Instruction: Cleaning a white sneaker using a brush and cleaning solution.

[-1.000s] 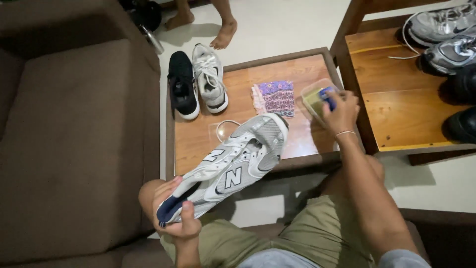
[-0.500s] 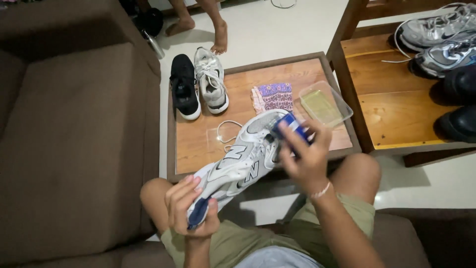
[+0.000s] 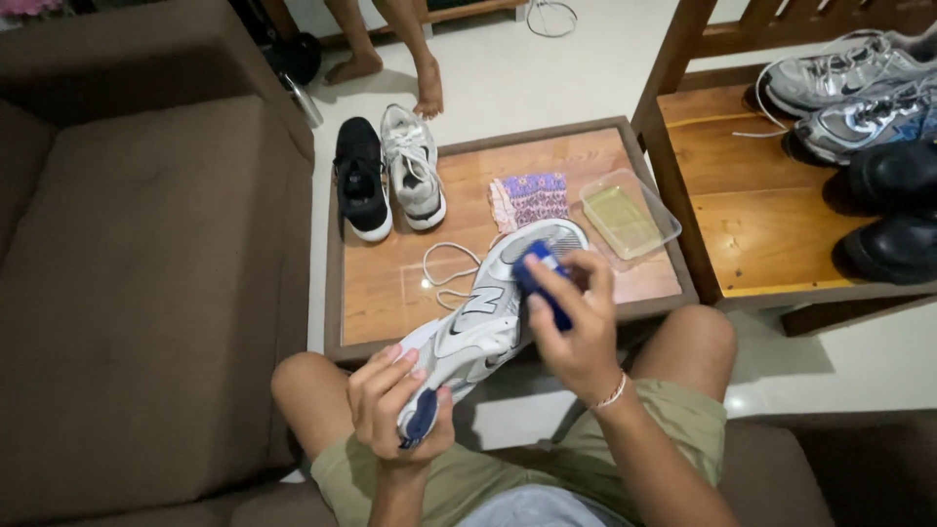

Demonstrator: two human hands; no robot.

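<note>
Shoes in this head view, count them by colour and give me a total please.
Grey or white: 4, one held in both hands, one on the low table, two on the bench
Black: 3, one on the low table, two on the bench
Total: 7

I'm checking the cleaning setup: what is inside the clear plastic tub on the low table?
The clear tub holds a shallow yellowish liquid. Nothing else shows inside; its bottom is visible through the liquid.
</note>
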